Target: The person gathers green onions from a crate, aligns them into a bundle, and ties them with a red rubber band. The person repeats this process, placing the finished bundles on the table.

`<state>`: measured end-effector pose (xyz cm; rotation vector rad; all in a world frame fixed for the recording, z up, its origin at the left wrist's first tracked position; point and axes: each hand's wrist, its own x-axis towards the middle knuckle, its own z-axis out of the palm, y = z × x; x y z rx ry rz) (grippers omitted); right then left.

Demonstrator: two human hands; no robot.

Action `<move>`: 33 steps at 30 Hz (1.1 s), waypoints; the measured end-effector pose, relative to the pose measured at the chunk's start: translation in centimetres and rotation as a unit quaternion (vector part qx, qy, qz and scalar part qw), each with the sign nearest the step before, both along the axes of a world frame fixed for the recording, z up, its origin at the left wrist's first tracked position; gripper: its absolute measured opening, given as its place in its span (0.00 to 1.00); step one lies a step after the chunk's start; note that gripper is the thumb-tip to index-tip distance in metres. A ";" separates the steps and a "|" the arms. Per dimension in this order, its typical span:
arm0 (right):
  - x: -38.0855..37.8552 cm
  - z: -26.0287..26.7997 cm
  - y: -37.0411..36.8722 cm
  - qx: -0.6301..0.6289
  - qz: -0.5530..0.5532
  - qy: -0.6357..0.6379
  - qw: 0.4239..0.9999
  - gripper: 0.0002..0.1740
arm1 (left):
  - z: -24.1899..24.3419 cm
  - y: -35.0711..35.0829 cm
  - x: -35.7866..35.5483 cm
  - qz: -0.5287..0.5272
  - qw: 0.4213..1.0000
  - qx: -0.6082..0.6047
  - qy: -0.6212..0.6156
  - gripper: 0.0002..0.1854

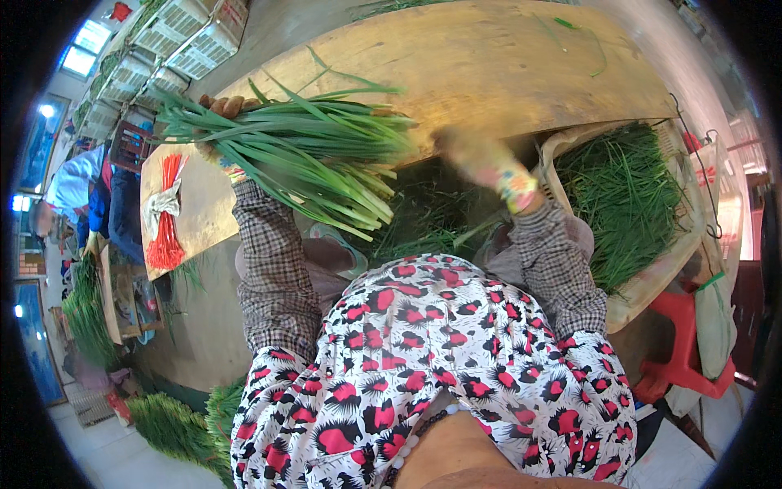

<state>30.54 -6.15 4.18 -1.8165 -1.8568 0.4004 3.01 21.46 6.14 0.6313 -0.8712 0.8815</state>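
Observation:
A thick bunch of long flat green leaves, which look like garlic chives (305, 137), lies across my left hand (229, 107). That gloved hand is shut around the leafy end, and the pale stem ends point right. My right hand (470, 153), in a brown and flowered glove, is blurred by motion. It hovers right of the stem ends, apart from them, by the table edge; its fingers are too smeared to read. Below both hands, loose green leaves (427, 214) lie in shadow between my feet.
A curved wooden tabletop (464, 67) bears a few stray leaves. Red ties (168, 214) bound with white cloth lie at left. A plastic crate (684, 257) of leaves stands right, near a red stool (678, 348). Another person (79, 183) works at far left; crates (201, 49) are stacked behind.

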 end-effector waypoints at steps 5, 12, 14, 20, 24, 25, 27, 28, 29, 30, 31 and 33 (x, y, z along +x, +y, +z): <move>-0.1 7.2 1.5 0.139 -0.004 0.218 0.966 0.25 | 0.3 -2.7 1.4 0.003 0.994 -0.060 0.091 0.22; -4.7 5.0 3.6 -0.005 0.052 0.359 0.932 0.17 | 0.1 -3.9 3.9 -0.010 0.993 -0.027 0.115 0.19; -4.4 4.3 3.5 -0.008 0.004 0.404 0.915 0.16 | -0.1 -3.5 4.0 -0.025 0.993 -0.044 0.111 0.19; -4.3 3.6 3.4 0.092 0.021 0.458 0.884 0.16 | -0.9 -2.5 4.6 -0.108 0.992 -0.042 0.054 0.17; -3.2 2.8 3.5 0.089 0.070 0.398 0.910 0.20 | -2.8 -1.7 4.9 -0.024 0.991 -0.120 0.047 0.14; -2.5 2.5 3.2 0.065 0.038 0.391 0.917 0.20 | -3.2 -0.9 4.9 -0.001 0.990 -0.139 0.029 0.14; -0.9 2.0 2.5 0.053 0.019 0.384 0.921 0.20 | -4.2 0.5 3.5 0.070 0.981 -0.174 0.054 0.15; -0.4 1.9 2.3 0.090 0.014 0.349 0.933 0.19 | -4.7 1.2 2.3 0.118 0.970 -0.189 0.096 0.16; 0.5 1.7 1.7 0.037 -0.036 0.339 0.939 0.17 | -5.5 2.1 1.0 0.164 0.955 -0.203 0.138 0.17; 1.1 1.9 1.2 -0.003 -0.059 0.335 0.940 0.16 | -5.6 2.4 -0.4 0.211 0.938 -0.214 0.174 0.18; 1.8 2.0 0.5 -0.049 -0.082 0.340 0.936 0.13 | -6.2 3.1 -1.7 0.258 0.915 -0.226 0.213 0.20; 1.9 2.7 -0.8 -0.099 -0.044 -0.141 0.984 0.14 | -7.0 4.0 -3.8 0.266 0.907 -0.236 0.227 0.23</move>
